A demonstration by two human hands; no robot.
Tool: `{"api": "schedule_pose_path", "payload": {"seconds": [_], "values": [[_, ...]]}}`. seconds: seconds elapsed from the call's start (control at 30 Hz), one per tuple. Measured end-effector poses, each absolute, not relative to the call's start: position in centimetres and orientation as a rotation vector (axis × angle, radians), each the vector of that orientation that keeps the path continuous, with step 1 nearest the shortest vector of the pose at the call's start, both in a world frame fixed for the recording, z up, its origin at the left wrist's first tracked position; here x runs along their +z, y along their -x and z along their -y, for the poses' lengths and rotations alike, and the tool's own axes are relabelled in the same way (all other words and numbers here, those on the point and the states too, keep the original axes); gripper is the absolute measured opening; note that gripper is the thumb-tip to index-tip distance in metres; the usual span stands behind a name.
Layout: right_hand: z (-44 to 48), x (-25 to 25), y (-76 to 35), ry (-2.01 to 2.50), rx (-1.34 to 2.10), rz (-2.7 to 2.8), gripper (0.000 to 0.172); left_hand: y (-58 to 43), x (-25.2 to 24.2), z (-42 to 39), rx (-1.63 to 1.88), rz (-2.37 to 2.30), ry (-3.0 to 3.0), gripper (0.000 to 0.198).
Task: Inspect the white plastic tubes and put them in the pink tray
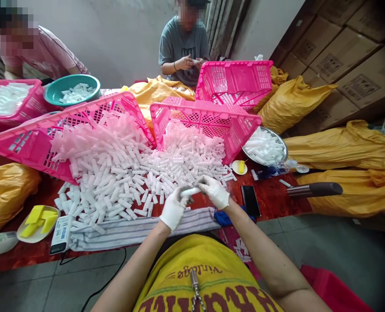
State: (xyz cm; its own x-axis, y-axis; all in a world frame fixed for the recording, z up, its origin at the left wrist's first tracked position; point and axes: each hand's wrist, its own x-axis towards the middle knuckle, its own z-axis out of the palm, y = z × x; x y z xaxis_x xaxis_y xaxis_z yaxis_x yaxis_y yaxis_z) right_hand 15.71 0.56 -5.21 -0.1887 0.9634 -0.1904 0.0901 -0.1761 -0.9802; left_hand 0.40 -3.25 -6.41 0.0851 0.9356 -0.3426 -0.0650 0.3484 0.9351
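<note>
Both hands wear white gloves and meet over the front of the table. A small white plastic tube spans between them. My left hand is closed around its left end, and the fingers of my right hand pinch the right end. Just beyond them spreads a large heap of similar white tubes. The heap spills out of two tipped pink baskets, one on the left and one in the middle. Beneath my hands a striped grey towel lies along the table edge.
Yellow sponge pieces fill a dish at left, beside a white-and-black device. A phone, a metal bowl of tubes and a dark-handled tool are at right. Two people sit opposite. Yellow sacks and cartons stand at right.
</note>
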Motion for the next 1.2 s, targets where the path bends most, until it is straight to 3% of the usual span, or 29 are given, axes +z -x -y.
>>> {"api": "schedule_pose_path", "payload": {"seconds": [0.17, 0.47, 0.7, 0.83, 0.93, 1.0, 1.1, 1.2], "values": [[0.8, -5.3, -14.9, 1.262, 1.365, 1.22, 0.032, -1.4, -7.0, 4.3, 0.938, -1.395, -1.037, 0.033], [2.4, -5.9, -15.5, 1.396, 1.207, 1.123, 0.025, -1.4, -5.9, 4.7, 1.011, -1.421, -1.101, 0.038], [3.7, -4.9, -15.8, 1.449, 1.285, 1.311, 0.022, -1.6, -5.1, 5.1, 0.598, -1.146, -0.992, 0.053], [7.0, -6.9, -20.7, 1.911, 1.189, 1.292, 0.026, -0.5, -8.4, 6.1, 0.358, -1.27, -1.091, 0.04], [9.4, -9.0, -26.1, 2.403, 1.059, 1.252, 0.022, 3.7, -12.0, 6.0, 0.254, -1.607, -1.199, 0.023], [9.8, -10.5, -27.7, 2.626, 1.026, 1.325, 0.026, 6.9, -14.1, 5.5, 0.206, -1.838, -1.284, 0.024], [7.6, -13.0, -24.6, 2.65, 1.007, 1.657, 0.032, 9.8, -16.1, 4.5, 0.151, -2.019, -1.46, 0.028], [3.9, -15.7, -17.3, 2.381, 1.07, 2.056, 0.032, 9.7, -17.1, 3.0, 0.088, -2.033, -1.658, 0.031]]}}
